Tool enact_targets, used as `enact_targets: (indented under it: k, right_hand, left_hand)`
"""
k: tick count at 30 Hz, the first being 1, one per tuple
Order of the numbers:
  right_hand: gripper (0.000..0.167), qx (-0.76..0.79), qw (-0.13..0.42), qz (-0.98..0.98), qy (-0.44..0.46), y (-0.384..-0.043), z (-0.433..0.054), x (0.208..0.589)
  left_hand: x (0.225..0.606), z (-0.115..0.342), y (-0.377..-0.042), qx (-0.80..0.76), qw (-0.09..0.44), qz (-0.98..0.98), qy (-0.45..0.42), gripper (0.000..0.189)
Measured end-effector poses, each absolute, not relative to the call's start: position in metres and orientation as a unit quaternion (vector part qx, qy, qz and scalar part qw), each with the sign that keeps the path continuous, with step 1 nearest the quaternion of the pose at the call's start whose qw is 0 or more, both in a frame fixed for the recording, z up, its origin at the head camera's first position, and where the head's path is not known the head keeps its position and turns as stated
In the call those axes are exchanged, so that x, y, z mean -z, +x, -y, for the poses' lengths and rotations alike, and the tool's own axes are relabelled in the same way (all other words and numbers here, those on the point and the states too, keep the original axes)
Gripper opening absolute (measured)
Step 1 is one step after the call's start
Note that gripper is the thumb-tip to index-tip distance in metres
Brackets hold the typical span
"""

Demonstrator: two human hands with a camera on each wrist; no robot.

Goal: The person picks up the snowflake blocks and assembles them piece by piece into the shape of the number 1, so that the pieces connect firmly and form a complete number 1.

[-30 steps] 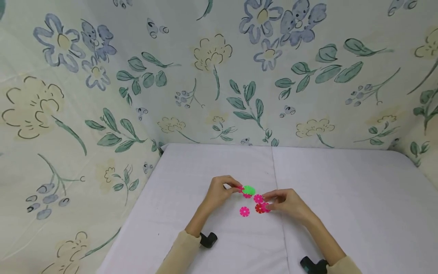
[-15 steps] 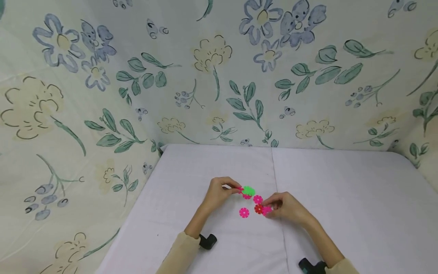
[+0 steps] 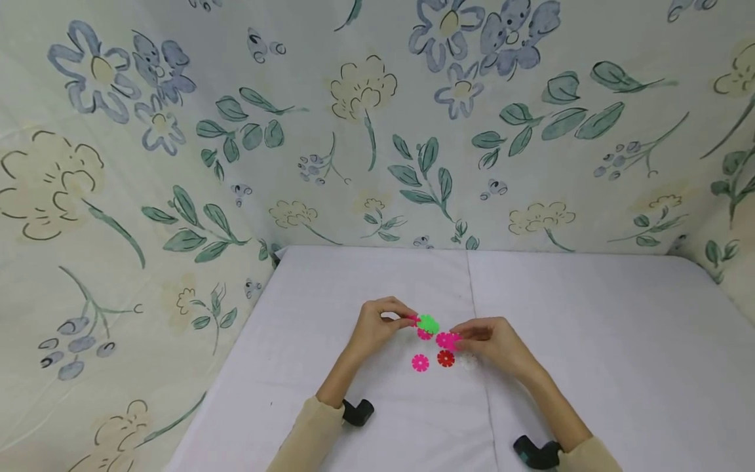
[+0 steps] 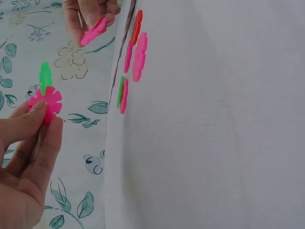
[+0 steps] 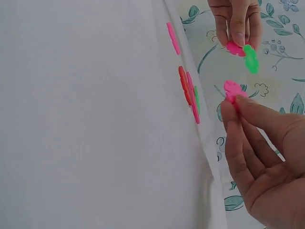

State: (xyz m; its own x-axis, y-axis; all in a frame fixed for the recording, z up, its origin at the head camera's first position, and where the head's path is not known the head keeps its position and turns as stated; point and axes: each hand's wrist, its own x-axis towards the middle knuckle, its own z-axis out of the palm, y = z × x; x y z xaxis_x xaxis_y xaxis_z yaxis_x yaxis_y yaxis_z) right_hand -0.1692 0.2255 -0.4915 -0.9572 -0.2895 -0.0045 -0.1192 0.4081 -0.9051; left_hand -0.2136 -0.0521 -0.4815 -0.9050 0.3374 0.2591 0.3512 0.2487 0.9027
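My left hand (image 3: pixel 380 326) pinches a notched pink snowflake disc (image 4: pixel 53 98) between thumb and fingers. A green snowflake disc (image 4: pixel 45 75) is joined to its edge, slotted at an angle. Facing it, my right hand (image 3: pixel 501 342) pinches another pink snowflake disc (image 5: pixel 232 89) by its edge. The two held discs are a short gap apart, raised above the table in both wrist views. Below the hands lie a red snowflake disc (image 3: pixel 445 358) and a loose pink snowflake disc (image 3: pixel 421 363). More pink and green discs lie just beyond, partly covered in the head view.
A white cloth covers the table (image 3: pixel 354 419), with a crease running from front to back. Behind and to the left hangs a floral curtain (image 3: pixel 366 183). A faint whitish disc (image 3: pixel 468 361) lies under the right hand. Black cameras are strapped at both wrists.
My right hand has lifted its pink disc from beside the red one and moved it away from me, closer to the left hand's pieces. The left hand keeps its grip, almost still.
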Motion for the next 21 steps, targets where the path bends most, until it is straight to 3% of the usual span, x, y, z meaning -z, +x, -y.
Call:
enact_targets:
  k: [11, 21]
  right_hand:
    - [0.028, 0.605, -0.011, -0.793, -0.065, -0.168, -0.208, 0.489]
    - [0.026, 0.618, -0.038, -0.784, -0.04, -0.168, -0.199, 0.487]
  left_hand:
    - [0.478, 0.05, -0.213, 0.577, -0.003, 0.786, -0.223, 0.013]
    - [0.478, 0.048, -0.213, 0.581, -0.006, 0.783, -0.222, 0.012]
